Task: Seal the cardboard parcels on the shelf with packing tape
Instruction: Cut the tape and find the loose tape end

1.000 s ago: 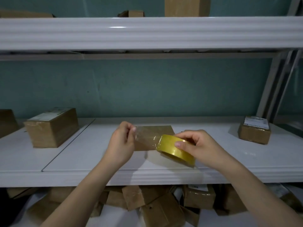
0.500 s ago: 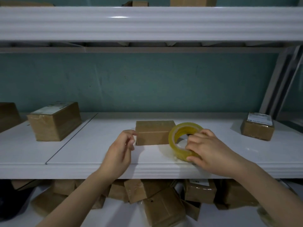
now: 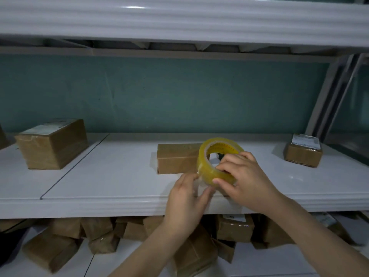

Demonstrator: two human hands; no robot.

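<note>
While gripping the roll of packing tape with the right hand, fingers curled through the core and thumb pressed on the outer band, pinches at the roll's lower left edge with the left hand, thumb and forefinger closed on a glossy scrap of clear film. Holds the roll on edge over the front part of the white shelf: translucent yellow, smooth and shiny, reddish print inside the ring. Partly hides the right end of a flat brown cardboard parcel lying just behind, matte and sharp-cornered. Well off to the left, a taller boxy parcel with a white label and wrinkled tape. Well off to the right, a small squat parcel, label on top. Behind, a dull teal wall; above, a ribbed white upper shelf; at right, slanted grey uprights. Below the shelf lip, a jumble of taped brown parcels, crossed in front by both forearms.
</note>
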